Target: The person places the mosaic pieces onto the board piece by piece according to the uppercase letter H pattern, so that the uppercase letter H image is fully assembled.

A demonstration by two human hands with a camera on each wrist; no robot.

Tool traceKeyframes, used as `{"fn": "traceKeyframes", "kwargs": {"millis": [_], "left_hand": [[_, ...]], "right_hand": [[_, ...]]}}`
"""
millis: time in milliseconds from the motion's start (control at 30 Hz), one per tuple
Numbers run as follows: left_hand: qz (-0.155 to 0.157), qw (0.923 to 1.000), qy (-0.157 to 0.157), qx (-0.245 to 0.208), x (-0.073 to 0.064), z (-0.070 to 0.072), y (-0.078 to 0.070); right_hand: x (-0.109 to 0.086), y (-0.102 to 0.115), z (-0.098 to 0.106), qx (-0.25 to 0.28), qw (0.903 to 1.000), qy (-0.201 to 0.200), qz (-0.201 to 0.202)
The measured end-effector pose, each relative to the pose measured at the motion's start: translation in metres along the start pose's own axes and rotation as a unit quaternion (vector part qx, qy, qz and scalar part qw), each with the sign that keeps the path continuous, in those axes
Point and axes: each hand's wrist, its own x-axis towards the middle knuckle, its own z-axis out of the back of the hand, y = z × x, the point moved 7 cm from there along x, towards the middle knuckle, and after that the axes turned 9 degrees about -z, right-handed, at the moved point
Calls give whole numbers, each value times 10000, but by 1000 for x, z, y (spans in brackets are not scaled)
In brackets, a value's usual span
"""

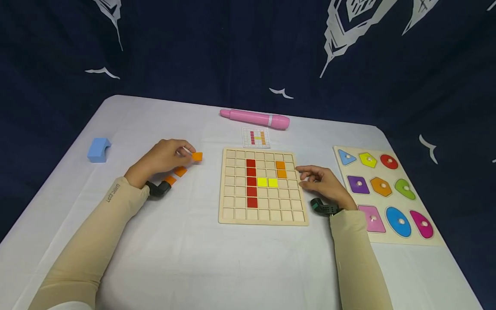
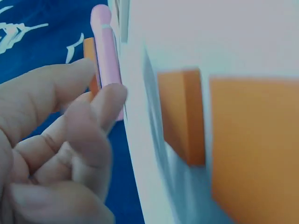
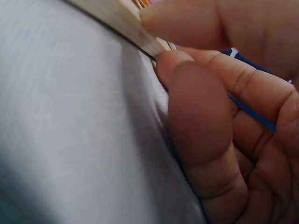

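- Orange tile (image 1: 197, 157) is pinched in the fingers of the left hand (image 1: 160, 156), left of the grid board (image 1: 234, 193)
- two more orange tiles (image 1: 180, 172) can be seen on the desk (image 1: 174, 258), near that wrist
- fingers of the right hand (image 1: 325, 184) are loosely bent by the board's right edge

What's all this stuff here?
Table: one, white, middle
Cloth: one, dark blue, behind
Grid: one, pale wood, on table
Red squares: five, red, on grid
Yellow squares: two, yellow, on grid
Orange squares: five, orange, two on grid, two on table, one in left hand
Card: one, white with pattern, behind grid
Stick: one, pink, behind card
Arch block: one, light blue, table's left
Shape board: one, cream, table's right
Knobbed shapes: nine, mixed colours, on shape board
Wrist devices: two, black, either side of grid
Left hand: one, bare, left of grid
Right hand: one, bare, grid's right edge
Sleeves: two, beige, lower picture
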Motion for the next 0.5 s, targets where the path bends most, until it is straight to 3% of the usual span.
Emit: {"fn": "traceKeyframes", "kwargs": {"millis": [267, 500], "left_hand": [[167, 9964, -284, -776, 2, -4, -8], [103, 9934, -448, -1048, 5, -13, -13]], "right_hand": [[0, 0, -1, 38, 10000, 21, 68], [-1, 1, 0, 43, 10000, 18, 61]]}}
